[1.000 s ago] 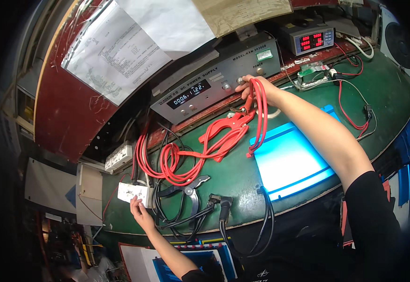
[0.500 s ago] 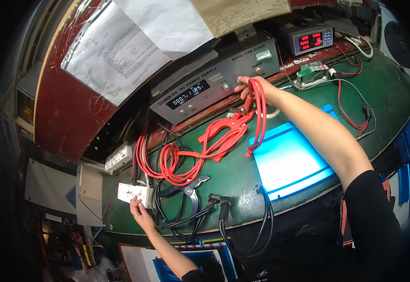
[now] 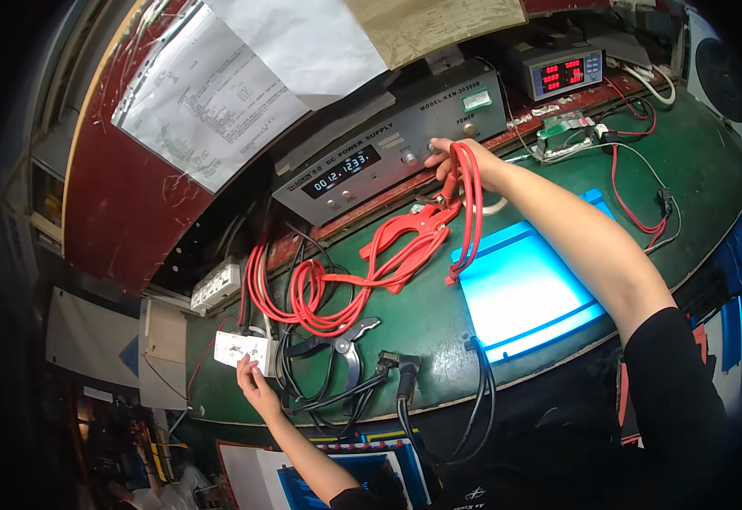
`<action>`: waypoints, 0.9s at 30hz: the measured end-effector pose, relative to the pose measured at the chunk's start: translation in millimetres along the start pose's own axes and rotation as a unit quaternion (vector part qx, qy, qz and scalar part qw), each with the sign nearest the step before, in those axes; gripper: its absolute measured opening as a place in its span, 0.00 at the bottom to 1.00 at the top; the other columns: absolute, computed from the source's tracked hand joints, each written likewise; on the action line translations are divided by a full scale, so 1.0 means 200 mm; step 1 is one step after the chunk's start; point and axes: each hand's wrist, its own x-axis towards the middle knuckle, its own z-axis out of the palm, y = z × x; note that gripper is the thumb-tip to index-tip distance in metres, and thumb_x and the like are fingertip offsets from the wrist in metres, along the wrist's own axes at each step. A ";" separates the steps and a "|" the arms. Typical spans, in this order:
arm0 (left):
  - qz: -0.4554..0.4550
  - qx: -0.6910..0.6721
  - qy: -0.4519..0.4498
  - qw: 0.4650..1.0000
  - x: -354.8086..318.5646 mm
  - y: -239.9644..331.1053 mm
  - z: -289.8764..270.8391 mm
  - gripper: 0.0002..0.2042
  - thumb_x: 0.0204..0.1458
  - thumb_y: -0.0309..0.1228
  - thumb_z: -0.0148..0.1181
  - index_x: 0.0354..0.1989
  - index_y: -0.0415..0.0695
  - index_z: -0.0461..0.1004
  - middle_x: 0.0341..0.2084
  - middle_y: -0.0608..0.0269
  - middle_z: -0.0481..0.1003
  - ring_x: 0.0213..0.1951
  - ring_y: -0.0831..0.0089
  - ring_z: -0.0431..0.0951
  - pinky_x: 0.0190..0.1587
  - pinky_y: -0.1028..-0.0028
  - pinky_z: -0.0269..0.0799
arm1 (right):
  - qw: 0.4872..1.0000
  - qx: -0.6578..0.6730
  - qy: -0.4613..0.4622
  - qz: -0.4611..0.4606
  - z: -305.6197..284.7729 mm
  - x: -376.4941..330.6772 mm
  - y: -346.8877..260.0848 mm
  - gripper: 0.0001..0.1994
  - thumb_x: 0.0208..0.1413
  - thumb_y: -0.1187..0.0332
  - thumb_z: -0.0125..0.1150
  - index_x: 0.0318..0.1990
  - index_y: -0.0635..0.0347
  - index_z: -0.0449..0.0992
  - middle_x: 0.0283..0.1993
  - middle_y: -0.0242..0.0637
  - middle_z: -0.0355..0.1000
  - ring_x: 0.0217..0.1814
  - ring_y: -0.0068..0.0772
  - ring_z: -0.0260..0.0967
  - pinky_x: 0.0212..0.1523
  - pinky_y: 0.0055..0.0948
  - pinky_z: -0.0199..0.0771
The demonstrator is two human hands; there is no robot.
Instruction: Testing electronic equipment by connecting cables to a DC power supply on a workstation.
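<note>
My right hand (image 3: 470,160) is at the front of the grey power supply (image 3: 371,174), its fingers closed round a control knob (image 3: 435,146). A second knob (image 3: 409,159) sits just left of it. Thick red cable (image 3: 475,208) loops up over this hand and hangs in front of it. Below lies a red clamp (image 3: 413,229) on coiled red cable (image 3: 311,293). At the lower left my left hand (image 3: 256,387) has its fingers loosely apart against the edge of a white socket block (image 3: 245,350). Beside it are a black-handled clamp (image 3: 344,344) and black cables.
A bright blue-edged panel (image 3: 528,289) lies under my right forearm. Further right are a small circuit board (image 3: 562,136) with wires and a meter (image 3: 566,72) with red digits. A white power strip (image 3: 215,286) stands at the left; papers (image 3: 209,102) hang above.
The digits on the power supply's display have changed. Both hands stay in nearly the same places, and the cables lie as before.
</note>
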 end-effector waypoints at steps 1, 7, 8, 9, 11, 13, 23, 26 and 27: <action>0.001 0.000 0.001 1.000 0.00 0.00 0.00 0.07 0.65 0.28 0.51 0.43 0.40 0.73 0.59 0.52 0.72 0.67 0.53 0.62 0.68 0.58 0.55 | 1.000 -0.001 -0.005 -0.004 0.00 0.00 0.00 0.28 0.67 0.46 0.49 0.46 0.68 0.79 0.25 0.33 0.76 0.21 0.27 0.72 0.22 0.24 0.72; 0.001 -0.010 -0.006 1.000 0.00 0.01 0.00 0.06 0.65 0.28 0.51 0.43 0.40 0.73 0.60 0.52 0.71 0.67 0.53 0.62 0.68 0.58 0.55 | 0.999 0.031 -0.026 -0.013 -0.03 0.02 0.03 0.28 0.68 0.48 0.45 0.47 0.68 0.79 0.26 0.34 0.76 0.21 0.27 0.72 0.22 0.24 0.72; 0.000 -0.010 -0.005 1.000 0.00 0.01 0.01 0.06 0.65 0.28 0.51 0.43 0.40 0.73 0.60 0.52 0.71 0.67 0.53 0.62 0.68 0.58 0.55 | 0.999 0.037 -0.028 -0.014 -0.03 0.02 0.03 0.27 0.68 0.48 0.45 0.47 0.68 0.79 0.26 0.34 0.76 0.21 0.27 0.72 0.22 0.24 0.72; -0.002 -0.009 -0.002 1.000 -0.01 0.00 0.01 0.06 0.65 0.28 0.51 0.43 0.40 0.73 0.60 0.52 0.71 0.67 0.53 0.62 0.68 0.58 0.55 | 0.999 0.037 -0.028 -0.014 -0.03 0.02 0.03 0.27 0.68 0.48 0.45 0.47 0.68 0.79 0.26 0.34 0.76 0.21 0.27 0.72 0.22 0.24 0.72; -0.004 -0.007 0.000 1.000 0.00 0.00 0.00 0.06 0.65 0.28 0.51 0.43 0.40 0.73 0.60 0.52 0.71 0.67 0.53 0.62 0.68 0.58 0.55 | 0.999 0.031 -0.021 -0.007 -0.02 0.01 0.02 0.28 0.68 0.48 0.45 0.47 0.68 0.79 0.26 0.34 0.76 0.21 0.27 0.72 0.22 0.24 0.72; 0.004 -0.002 -0.006 1.000 0.00 0.00 -0.01 0.06 0.65 0.28 0.51 0.43 0.40 0.73 0.60 0.52 0.71 0.67 0.53 0.62 0.68 0.58 0.55 | 0.999 0.037 -0.025 -0.006 -0.02 0.01 0.02 0.28 0.67 0.47 0.47 0.47 0.68 0.79 0.25 0.34 0.76 0.21 0.27 0.72 0.22 0.24 0.72; -0.003 -0.007 -0.003 1.000 -0.01 0.00 0.00 0.06 0.65 0.28 0.51 0.43 0.40 0.73 0.60 0.52 0.71 0.67 0.53 0.62 0.68 0.58 0.55 | 0.999 0.028 -0.010 -0.014 0.00 0.01 0.03 0.26 0.66 0.48 0.51 0.46 0.67 0.78 0.25 0.34 0.76 0.21 0.27 0.72 0.23 0.25 0.71; -0.001 0.006 -0.003 1.000 0.00 0.01 0.00 0.06 0.65 0.28 0.51 0.43 0.40 0.73 0.60 0.52 0.71 0.67 0.53 0.62 0.68 0.58 0.55 | 0.998 0.044 -0.028 -0.020 -0.03 0.01 0.02 0.26 0.67 0.49 0.47 0.47 0.67 0.78 0.25 0.34 0.76 0.21 0.27 0.72 0.23 0.25 0.72; -0.004 0.004 -0.002 1.000 -0.01 0.01 0.00 0.06 0.65 0.28 0.51 0.43 0.40 0.73 0.60 0.52 0.71 0.67 0.53 0.62 0.68 0.58 0.55 | 0.999 0.040 -0.035 -0.008 -0.04 0.01 0.03 0.26 0.68 0.50 0.45 0.47 0.67 0.78 0.25 0.34 0.77 0.21 0.27 0.72 0.23 0.25 0.72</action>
